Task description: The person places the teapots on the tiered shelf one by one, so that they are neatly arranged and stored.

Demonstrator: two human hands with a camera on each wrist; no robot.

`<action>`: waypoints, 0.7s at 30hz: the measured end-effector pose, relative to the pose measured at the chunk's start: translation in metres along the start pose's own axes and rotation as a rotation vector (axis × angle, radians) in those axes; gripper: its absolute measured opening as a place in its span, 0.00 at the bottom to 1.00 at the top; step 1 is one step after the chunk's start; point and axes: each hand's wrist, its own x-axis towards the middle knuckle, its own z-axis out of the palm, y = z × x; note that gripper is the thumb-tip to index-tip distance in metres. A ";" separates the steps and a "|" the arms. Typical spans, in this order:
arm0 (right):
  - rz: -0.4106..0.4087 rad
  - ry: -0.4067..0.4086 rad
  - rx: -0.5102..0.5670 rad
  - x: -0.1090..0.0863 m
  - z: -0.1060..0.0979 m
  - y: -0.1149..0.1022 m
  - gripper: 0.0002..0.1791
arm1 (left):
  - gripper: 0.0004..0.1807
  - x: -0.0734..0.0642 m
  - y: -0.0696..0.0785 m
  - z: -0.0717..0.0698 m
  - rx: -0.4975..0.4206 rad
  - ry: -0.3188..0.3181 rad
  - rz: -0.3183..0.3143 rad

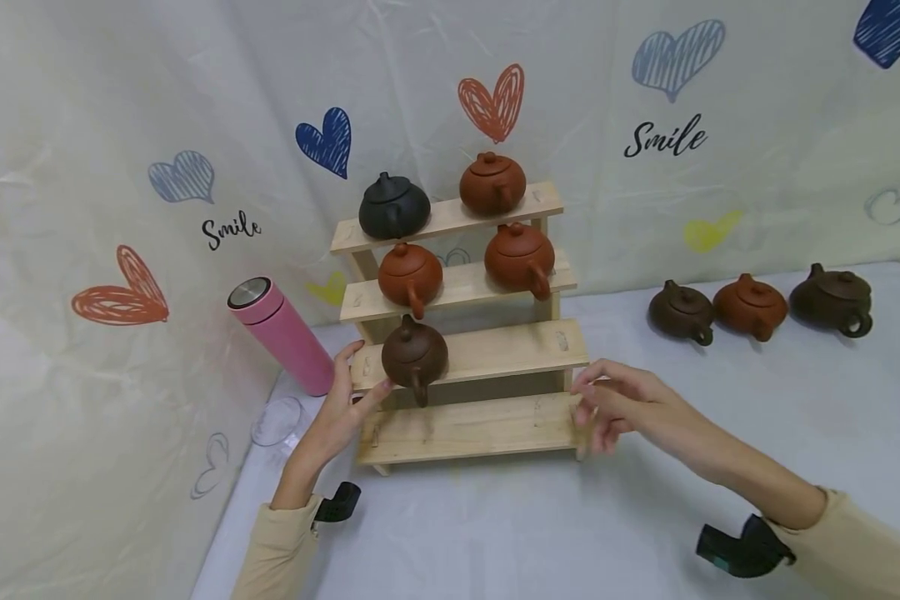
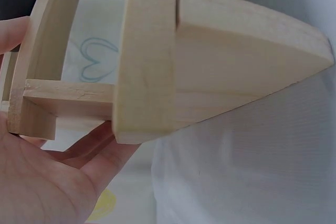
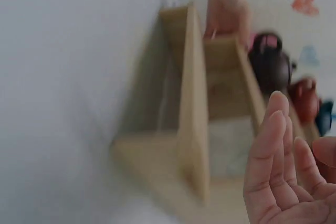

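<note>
- The left hand [image 1: 337, 417] grips the left end of the stepped, pale wooden rack [image 1: 510, 429], thumb in front and fingers behind, probably to steady it.
- The right hand [image 1: 618, 402] hangs loose beside the rack's right end, fingers slightly bent and holding nothing; whether they touch the wood I cannot tell.
- On the rack's third tier down, the round dark-brown clay teapot [image 1: 414, 354] sits at the left, close to the left thumb, perhaps leaving room for another alongside.
- The rack's second tier bears a round orange-brown clay teapot [image 1: 409, 275] at left and a larger reddish-brown clay teapot [image 1: 519, 252] at right, spaced so that each likely shows clearly.
- Atop the rack, a squat black clay teapot [image 1: 394, 208] and a rust-red clay teapot [image 1: 492, 185] follow similar spacing.
- Well right of the rack, a row of three brown and reddish clay teapots [image 1: 750, 308] stands on white cloth [image 1: 495, 533], seemingly grouped within reach.
- Left of the rack stands a pink cylindrical bottle [image 1: 288, 342], apparently out of the way.
</note>
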 end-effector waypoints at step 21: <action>0.201 0.391 -0.045 -0.048 -0.129 0.057 0.10 | 0.42 -0.004 -0.008 -0.009 -0.109 -0.089 -0.021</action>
